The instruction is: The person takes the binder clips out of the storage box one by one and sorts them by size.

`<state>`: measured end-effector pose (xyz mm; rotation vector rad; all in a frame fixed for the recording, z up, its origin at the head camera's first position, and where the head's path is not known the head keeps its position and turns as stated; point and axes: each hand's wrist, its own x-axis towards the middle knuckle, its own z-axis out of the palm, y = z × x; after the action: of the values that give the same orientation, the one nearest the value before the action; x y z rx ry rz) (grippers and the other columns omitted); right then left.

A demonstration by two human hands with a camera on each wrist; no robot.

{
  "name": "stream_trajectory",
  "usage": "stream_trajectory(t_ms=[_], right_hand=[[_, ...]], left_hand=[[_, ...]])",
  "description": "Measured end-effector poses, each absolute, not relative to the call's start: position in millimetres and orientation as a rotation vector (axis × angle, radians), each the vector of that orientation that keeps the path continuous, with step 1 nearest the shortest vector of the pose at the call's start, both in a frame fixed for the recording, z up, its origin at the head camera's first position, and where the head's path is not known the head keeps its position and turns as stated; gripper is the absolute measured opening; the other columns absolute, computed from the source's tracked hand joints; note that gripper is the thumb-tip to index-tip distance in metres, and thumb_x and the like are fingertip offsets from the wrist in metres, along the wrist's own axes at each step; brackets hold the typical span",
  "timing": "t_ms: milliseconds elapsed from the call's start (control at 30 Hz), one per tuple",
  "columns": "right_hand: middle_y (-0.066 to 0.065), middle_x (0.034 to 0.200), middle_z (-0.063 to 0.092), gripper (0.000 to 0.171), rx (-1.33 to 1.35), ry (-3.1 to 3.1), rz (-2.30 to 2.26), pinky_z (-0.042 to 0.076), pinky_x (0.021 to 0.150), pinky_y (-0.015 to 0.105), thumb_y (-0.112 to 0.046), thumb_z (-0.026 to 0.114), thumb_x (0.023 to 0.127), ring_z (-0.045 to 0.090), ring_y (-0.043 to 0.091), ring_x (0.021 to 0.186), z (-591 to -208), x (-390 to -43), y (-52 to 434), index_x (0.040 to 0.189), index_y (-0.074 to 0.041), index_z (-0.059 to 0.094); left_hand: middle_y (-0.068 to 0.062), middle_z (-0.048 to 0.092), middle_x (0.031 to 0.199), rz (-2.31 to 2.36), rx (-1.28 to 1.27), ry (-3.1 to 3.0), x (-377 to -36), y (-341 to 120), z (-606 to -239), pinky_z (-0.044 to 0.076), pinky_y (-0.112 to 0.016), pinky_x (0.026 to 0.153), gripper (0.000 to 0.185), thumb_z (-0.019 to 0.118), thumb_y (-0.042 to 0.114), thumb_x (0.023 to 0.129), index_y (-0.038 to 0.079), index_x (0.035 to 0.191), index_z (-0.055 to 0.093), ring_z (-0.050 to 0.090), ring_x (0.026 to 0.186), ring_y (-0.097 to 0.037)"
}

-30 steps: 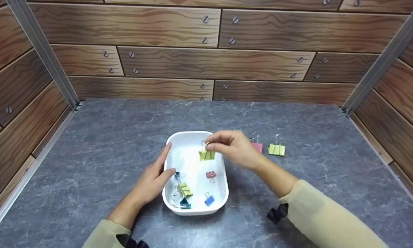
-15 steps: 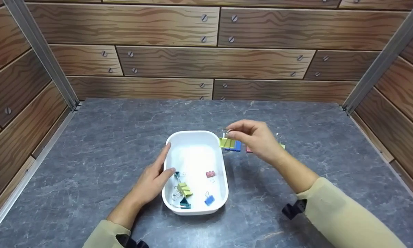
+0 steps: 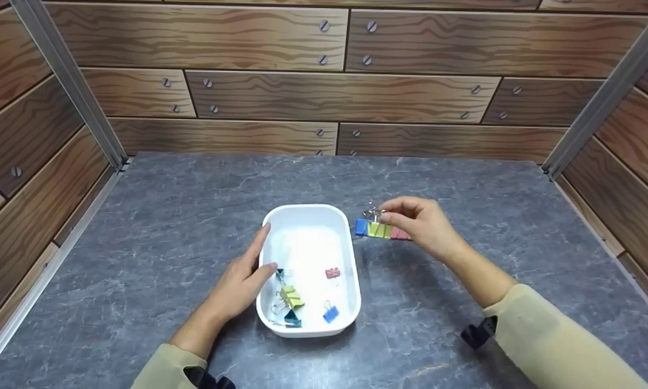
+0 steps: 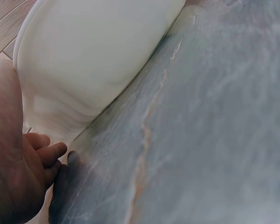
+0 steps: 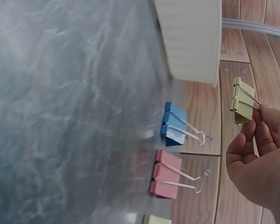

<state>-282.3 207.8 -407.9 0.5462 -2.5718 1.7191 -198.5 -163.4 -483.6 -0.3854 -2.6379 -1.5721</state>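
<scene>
Now the green binder clip (image 3: 378, 229), pinched by its wire handles in the right hand (image 3: 418, 224), is carried out of the white tray (image 3: 308, 209) and held above the blue clip (image 5: 175, 123) and pink clip (image 5: 165, 173) on the table, so one more clip is removed while the left hand (image 3: 242, 281) rests flat against the tray's side.

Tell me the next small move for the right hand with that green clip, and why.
Probably lower it to the tabletop and let go. The right hand pinches the green binder clip by its wire handles, held off the surface, just over the row where the blue clip and pink clip already lie beside the white tray.
</scene>
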Motion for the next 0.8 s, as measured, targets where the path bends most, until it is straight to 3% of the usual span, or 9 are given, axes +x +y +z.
stream_trajectory(t_ms=[233, 567, 800], right_hand=[[0.011, 0.099, 0.077, 0.026, 0.528, -2.627, 1.792, 0.062, 0.078, 0.036, -0.010, 0.077, 0.098, 0.070, 0.014, 0.084, -423, -286, 211, 0.116, 0.008, 0.074], [0.013, 0.104, 0.077, 0.022, 0.582, -2.690, 1.709, 0.052, 0.073, 0.024, -0.010, 0.079, 0.096, 0.064, 0.010, 0.083, -435, -283, 209, 0.113, 0.005, 0.078], [0.012, 0.102, 0.077, 0.021, 0.591, -2.721, 1.692, 0.053, 0.074, 0.024, -0.009, 0.078, 0.096, 0.064, 0.011, 0.084, -442, -282, 207, 0.113, 0.005, 0.078]], left_hand=[[-0.009, 0.037, 0.168, -1.564, -0.386, -2.643, -199, -163, -485, 0.032, -0.052, 0.122, 0.074, 0.059, 0.024, 0.107, 0.030, 0.171, 0.023, 0.039, 0.152, -0.026], [-0.012, 0.037, 0.168, -1.563, -0.414, -2.630, -200, -162, -485, 0.032, -0.051, 0.122, 0.075, 0.058, 0.023, 0.106, 0.027, 0.172, 0.023, 0.039, 0.152, -0.026], [-0.012, 0.037, 0.168, -1.564, -0.415, -2.627, -199, -164, -485, 0.031, -0.053, 0.122, 0.075, 0.059, 0.022, 0.106, 0.028, 0.172, 0.023, 0.039, 0.152, -0.028]])
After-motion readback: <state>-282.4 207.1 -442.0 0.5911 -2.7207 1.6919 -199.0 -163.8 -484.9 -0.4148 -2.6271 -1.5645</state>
